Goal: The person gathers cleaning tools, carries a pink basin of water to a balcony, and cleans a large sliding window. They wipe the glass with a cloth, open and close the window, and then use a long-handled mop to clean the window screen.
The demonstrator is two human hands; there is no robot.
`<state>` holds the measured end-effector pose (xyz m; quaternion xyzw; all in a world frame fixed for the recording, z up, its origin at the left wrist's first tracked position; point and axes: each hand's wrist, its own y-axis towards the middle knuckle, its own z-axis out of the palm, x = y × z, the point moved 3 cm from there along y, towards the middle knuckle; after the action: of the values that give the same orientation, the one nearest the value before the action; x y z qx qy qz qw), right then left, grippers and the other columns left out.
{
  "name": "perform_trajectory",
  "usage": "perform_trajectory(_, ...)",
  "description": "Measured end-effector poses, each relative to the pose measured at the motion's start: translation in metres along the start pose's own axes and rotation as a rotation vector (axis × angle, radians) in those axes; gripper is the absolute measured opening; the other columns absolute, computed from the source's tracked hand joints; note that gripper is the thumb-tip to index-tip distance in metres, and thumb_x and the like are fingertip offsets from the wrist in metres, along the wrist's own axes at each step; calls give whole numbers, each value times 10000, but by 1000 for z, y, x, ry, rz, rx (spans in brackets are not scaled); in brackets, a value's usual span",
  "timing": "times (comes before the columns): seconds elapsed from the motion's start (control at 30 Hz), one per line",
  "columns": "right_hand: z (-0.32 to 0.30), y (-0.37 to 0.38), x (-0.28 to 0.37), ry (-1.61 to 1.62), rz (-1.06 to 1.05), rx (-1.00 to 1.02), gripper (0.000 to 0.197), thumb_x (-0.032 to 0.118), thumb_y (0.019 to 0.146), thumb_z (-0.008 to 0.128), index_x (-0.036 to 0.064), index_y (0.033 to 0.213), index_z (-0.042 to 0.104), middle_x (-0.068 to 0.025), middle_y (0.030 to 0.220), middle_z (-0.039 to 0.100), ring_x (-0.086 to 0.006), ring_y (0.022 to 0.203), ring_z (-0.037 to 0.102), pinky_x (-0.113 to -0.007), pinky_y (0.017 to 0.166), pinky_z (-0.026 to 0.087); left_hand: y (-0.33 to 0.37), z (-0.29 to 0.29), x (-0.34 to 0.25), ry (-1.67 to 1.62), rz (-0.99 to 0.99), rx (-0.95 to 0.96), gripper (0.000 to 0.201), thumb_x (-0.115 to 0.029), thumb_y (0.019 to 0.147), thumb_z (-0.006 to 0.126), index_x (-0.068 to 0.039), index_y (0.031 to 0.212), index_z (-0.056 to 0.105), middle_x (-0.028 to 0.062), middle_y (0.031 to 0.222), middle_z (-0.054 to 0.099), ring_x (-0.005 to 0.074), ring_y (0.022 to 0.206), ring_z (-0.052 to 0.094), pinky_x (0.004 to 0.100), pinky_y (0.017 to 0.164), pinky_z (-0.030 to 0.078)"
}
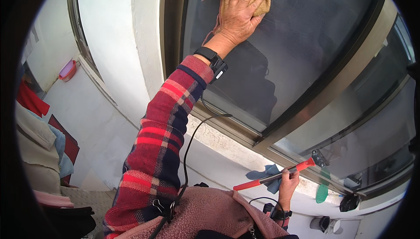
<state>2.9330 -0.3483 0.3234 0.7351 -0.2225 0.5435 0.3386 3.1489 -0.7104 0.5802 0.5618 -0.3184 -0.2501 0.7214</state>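
Observation:
A tan cloth (261, 3) is pressed against the dark window pane (302, 51) under my left hand (239, 13). The fingers lie over the cloth, holding it to the upper left part of the glass, and one edge of it folds over above them. Lower right, my right hand (288, 186) is closed around a short pole (267, 179) with red grips. The pole slants up to the right and ends in a dark grey head (320, 158), whose exact kind I cannot make out. A blue-grey cloth or glove (267, 174) shows behind the pole.
The metal window frame (323, 97) and a pale sill (223, 148) run below the pane. On the sill's right part are a green item (322, 188) and a black bag (349, 202). Clothes (39, 138) hang at left, near a pink basin (68, 70). A black cable (186, 162) trails along my left arm.

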Motion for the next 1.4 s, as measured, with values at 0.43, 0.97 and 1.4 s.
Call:
perform_trajectory(0.43,-6,-6,7,-67,33,-49,55,46,823,568,38,862,530,6,723,521,-66,646,468,-223,595,399,-230,-48,-162,-437,228,699,493,-382,817,611,-164,1244,496,116,1207,498,312,1114,471,421,1009,321)
perform_trajectory(0.97,-42,-39,1,-68,80,-212,67,58,819,575,20,843,526,1,710,533,-68,627,475,-226,578,404,-95,2,-195,-470,79,446,388,-171,820,477,-163,1197,570,55,1203,540,272,1119,497,448,968,360)
perform_trajectory(1.4,-48,-44,13,-65,45,-232,68,62,813,580,22,843,534,2,711,533,-71,638,482,-235,591,414,-193,-77,-164,-853,-652,517,337,5,802,535,-57,1132,568,115,960,580,296,904,576,337,801,472)
